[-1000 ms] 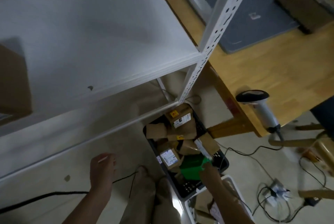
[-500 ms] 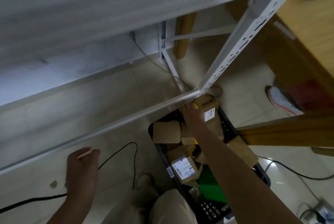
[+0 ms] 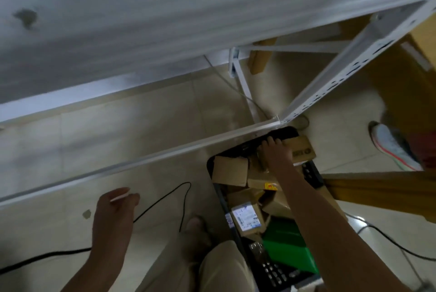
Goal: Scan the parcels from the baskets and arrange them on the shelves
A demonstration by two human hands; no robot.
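**Right hand on a parcel at the far end of the basket**

The right hand [image 3: 274,152] reaches down into a black plastic basket [image 3: 219,197] that stands on the pale tiled floor [image 3: 118,131]. Its fingers are curled over the near end of a brown cardboard parcel [image 3: 303,151] and grip it. That parcel lies tilted at the far end of the basket, with its outer end over the rim, just below the corner where the perforated white upright [image 3: 342,72] of the white metal shelf rack [image 3: 165,20] meets the low front rail [image 3: 165,157].

More parcels are heaped in the basket. A square brown carton [image 3: 230,172] leans at the left wall. A small carton with a yellow sticker [image 3: 262,183] lies just beside it. Nearer the person sits a carton with a white printed label [image 3: 246,217], and a green box [image 3: 287,249] is partly hidden under the right forearm.

The left hand [image 3: 113,211] hangs over the floor, well apart from the basket. Its fingers are curled in and pinch a thin white strip [image 3: 119,197]; what the strip is cannot be told. A black cable [image 3: 165,199] loops across the tiles beside it.

The shelf board at the top is blurred. To the right stand a wooden surface frame [image 3: 377,190] and a white shoe [image 3: 391,147].
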